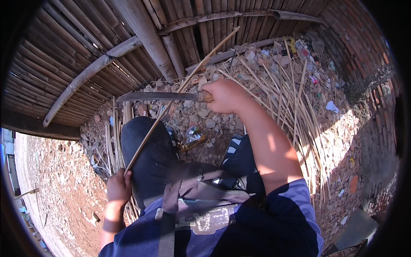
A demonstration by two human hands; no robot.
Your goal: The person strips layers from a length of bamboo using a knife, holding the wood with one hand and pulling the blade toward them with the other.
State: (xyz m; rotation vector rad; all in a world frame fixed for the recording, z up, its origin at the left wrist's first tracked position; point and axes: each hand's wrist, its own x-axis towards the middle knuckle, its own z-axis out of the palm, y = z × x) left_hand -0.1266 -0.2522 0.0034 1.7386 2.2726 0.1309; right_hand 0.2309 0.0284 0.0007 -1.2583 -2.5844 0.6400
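My right hand (224, 95) is closed round the wooden handle of a long machete (160, 96), its dark blade pointing left. Low on the left, my left hand (119, 187) grips the near end of a thin bamboo strip (145, 142). The strip slants up and to the right across my left knee, its far end close to the bamboo wall. Blade and strip cross in front of my knees; whether they touch I cannot tell.
A heap of split bamboo strips (302, 128) lies on my right over rubble and litter. More strips (112, 147) stand beside my left leg. A bamboo slat wall (64, 64) rises ahead, a brick wall (359, 47) on the right. A shiny wrapper (193, 138) sits between my feet.
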